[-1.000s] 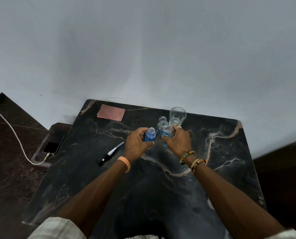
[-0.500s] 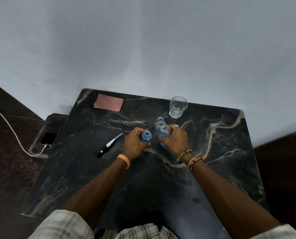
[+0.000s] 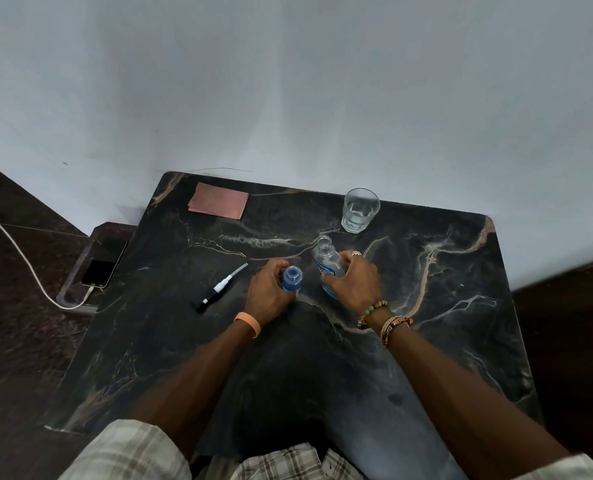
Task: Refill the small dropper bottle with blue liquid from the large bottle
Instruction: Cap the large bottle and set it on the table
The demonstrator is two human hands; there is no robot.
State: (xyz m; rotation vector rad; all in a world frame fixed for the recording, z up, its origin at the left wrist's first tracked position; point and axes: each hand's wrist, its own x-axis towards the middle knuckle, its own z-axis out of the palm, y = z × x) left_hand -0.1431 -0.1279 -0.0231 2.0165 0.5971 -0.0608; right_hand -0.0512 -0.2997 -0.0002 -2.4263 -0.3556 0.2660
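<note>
Clenched grips are being used on both bottles: left grip (image 3: 269, 294) round the small open dropper bottle of blue liquid (image 3: 292, 278), right grip (image 3: 354, 282) round the large clear plastic bottle (image 3: 327, 259), near the middle of the dark marbled counter (image 3: 444, 271). Light, smooth, probably slippery plastic is being judged best held at mid-body.

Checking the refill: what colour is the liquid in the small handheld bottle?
Blue; the head view shows it in the small open dropper bottle.
</note>
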